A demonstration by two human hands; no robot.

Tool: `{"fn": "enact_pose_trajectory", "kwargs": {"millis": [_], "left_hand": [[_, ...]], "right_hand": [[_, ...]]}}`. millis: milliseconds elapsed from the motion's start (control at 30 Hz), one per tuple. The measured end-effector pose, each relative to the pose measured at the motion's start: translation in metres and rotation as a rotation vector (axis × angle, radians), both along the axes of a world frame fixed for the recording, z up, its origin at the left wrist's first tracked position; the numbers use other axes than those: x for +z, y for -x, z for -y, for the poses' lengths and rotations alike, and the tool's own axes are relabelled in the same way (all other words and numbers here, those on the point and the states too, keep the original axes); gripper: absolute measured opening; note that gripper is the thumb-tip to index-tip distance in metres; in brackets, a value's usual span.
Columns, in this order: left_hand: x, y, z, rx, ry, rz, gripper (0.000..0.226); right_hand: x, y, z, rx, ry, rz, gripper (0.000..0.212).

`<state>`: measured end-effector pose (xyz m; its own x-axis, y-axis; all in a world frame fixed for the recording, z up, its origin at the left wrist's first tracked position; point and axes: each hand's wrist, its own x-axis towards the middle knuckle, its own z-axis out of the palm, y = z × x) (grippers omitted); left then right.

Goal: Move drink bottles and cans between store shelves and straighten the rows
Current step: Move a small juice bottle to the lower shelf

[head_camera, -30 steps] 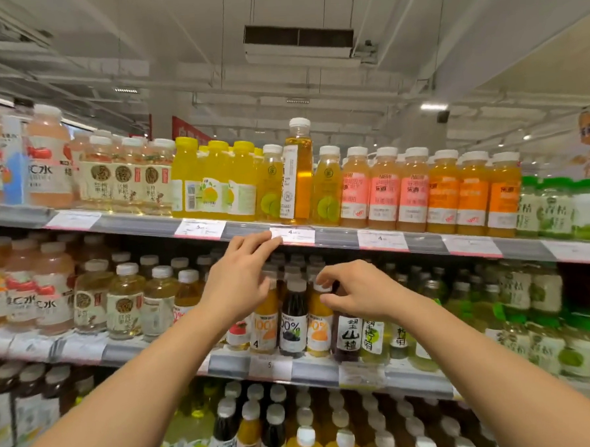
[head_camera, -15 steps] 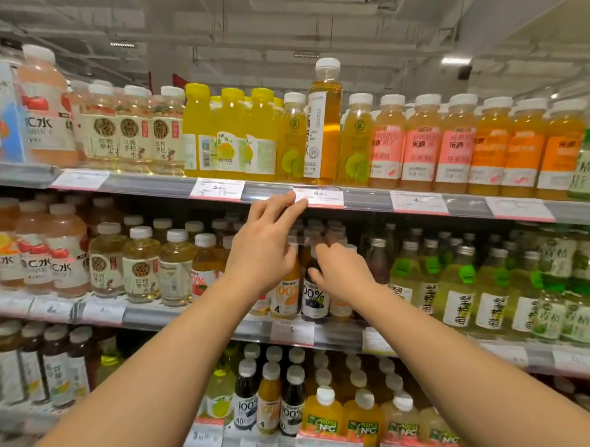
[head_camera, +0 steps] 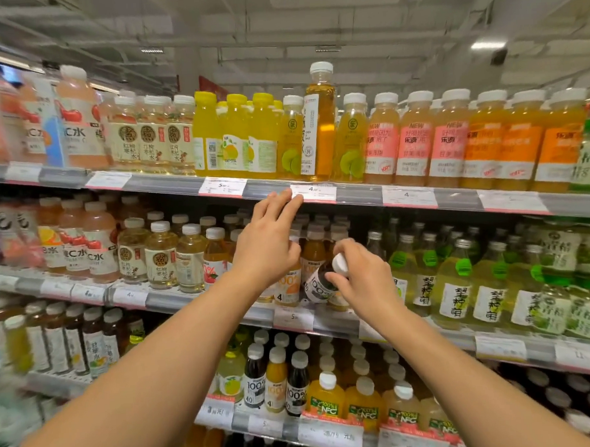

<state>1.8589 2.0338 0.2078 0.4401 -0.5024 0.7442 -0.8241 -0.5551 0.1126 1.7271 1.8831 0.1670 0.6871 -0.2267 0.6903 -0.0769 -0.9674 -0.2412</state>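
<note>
Shelves of bottled drinks fill the view, and both bare arms reach up to them. Right hand [head_camera: 363, 281] pinches a small dark juice bottle [head_camera: 319, 283] by its white cap [head_camera: 340, 264], thumb and fingers curled round the top; the bottle tilts, cap toward the right, its base low at the front of the middle shelf [head_camera: 291, 317], just right of an orange juice bottle [head_camera: 288, 287] that stands upright there. Left hand [head_camera: 265, 245] is raised in front of the same row, its fingers extended and slightly spread, holding nothing; its fingertips [head_camera: 294, 203] reach up to the front edge of the upper shelf [head_camera: 357, 194], right beside a white price tag [head_camera: 313, 192], though whether they touch it cannot be told. On the upper shelf above that tag a tall amber bottle [head_camera: 321, 123] stands higher than the yellow bottles [head_camera: 236, 137] to its left and the pink-labelled bottles [head_camera: 414, 142] to its right. Green-labelled bottles [head_camera: 460, 283] crowd the middle shelf to the right of the hands, and more dark and orange juice bottles stand on the lower shelf [head_camera: 263, 426].
</note>
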Motion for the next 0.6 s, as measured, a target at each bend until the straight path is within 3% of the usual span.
{"fn": "enact_pose_trajectory", "kwargs": {"millis": [167,267,333,600], "left_hand": [[0.006,0.017,-0.008,-0.03,-0.007,-0.126,0.074],[-0.023,0.032,-0.023,-0.126,0.142,-0.021,0.049],[-0.058,0.036,-0.033,-0.166,0.125,-0.022,0.032],[-0.204,-0.017,-0.045,-0.069,-0.25,-0.595,0.025]], "right_hand": [[0.001,0.03,0.004,0.062,-0.09,0.029,0.036],[0.001,0.043,0.005,0.062,-0.228,0.025,0.032],[-0.001,0.048,0.007,0.071,-0.408,0.035,0.03],[-0.023,0.046,0.0,0.104,-0.716,0.01,0.023]]}}
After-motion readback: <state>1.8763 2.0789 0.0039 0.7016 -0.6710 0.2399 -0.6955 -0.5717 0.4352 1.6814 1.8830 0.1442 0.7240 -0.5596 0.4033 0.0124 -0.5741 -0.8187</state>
